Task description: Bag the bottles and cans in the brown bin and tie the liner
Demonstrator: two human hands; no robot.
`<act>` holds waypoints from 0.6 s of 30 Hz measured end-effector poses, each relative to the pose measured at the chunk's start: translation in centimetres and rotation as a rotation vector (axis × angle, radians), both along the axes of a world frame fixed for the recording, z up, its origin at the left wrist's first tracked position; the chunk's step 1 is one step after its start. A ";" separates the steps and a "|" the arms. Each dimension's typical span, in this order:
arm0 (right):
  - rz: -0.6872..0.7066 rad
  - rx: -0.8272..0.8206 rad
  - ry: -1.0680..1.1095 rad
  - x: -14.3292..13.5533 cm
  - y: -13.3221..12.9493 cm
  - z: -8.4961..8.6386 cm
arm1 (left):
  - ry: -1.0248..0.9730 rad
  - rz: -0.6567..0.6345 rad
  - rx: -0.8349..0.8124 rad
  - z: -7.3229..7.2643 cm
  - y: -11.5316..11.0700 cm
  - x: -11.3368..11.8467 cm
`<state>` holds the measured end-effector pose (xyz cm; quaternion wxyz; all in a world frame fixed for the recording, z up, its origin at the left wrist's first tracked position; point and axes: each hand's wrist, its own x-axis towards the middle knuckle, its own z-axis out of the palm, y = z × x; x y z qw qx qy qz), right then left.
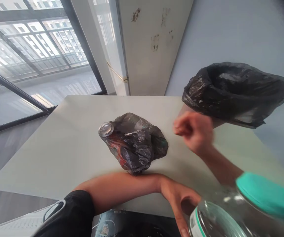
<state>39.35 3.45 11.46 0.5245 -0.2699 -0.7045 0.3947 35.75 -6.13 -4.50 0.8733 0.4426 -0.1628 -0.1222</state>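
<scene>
My left hand [178,199] reaches across the front of the table, its fingers curled against the base of a clear plastic jar [218,219]. The jar is tilted, with its teal lid [268,194] at the lower right, in front of my right forearm. Partly out of frame, the jar hides some of the left fingertips. My right hand [195,131] is a loose fist above the table, blurred by motion, with nothing visible in it. Between the arms and the table's far edge sits a filled black plastic bag [139,141], a can end [106,129] showing at its left.
A bin lined with a black bag [238,92] stands at the back right, beside the wall. The white table [65,144] spans the middle. Behind it is a pale cabinet [152,65], with glass doors [38,49] at left. A dark chair seat [132,225] is below.
</scene>
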 end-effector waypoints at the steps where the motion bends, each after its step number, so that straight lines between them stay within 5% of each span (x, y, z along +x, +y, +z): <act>1: -0.053 -0.041 -0.035 -1.1 0.9 -2.2 | -0.007 0.044 0.007 0.4 -0.2 0.1; 4: -0.064 -0.087 -0.175 -2.9 3.2 -7.7 | -0.009 0.170 0.040 1.2 -0.8 -0.1; 7: 0.094 -0.141 -0.278 -3.0 4.8 -10.5 | -0.039 0.214 0.056 2.1 -0.7 -0.3; 14: 0.328 -0.338 -0.290 -2.7 6.5 -11.1 | -0.099 0.326 0.237 4.9 -0.1 -0.4; 18: 0.332 -0.327 -0.291 -2.8 6.5 -11.4 | -0.017 0.594 0.292 9.2 -1.1 -2.6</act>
